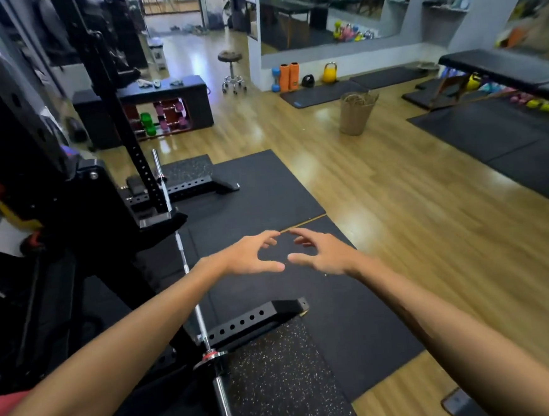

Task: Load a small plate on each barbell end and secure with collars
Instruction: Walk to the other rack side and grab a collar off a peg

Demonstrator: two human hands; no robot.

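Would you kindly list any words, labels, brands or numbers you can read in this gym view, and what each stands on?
None can be read.
Small blue patch on the far floor mat: too small to read.
Objects on the wall shelves: blurred; no text can be made out.
Barbell, rack upright and yellow kettlebell: no markings can be made out.

The barbell (185, 264) is silver, with a red ring at its near collar. The rack (132, 173) is black, dotted with rows of holes. Floor mats (258, 189) are plain black; the near pad (280, 381) is black with white speckles. The floor (416, 229) is honey-coloured wood. A kettlebell (329, 72) is yellow, foam rollers (289, 76) orange, a basket (357, 112) tan.
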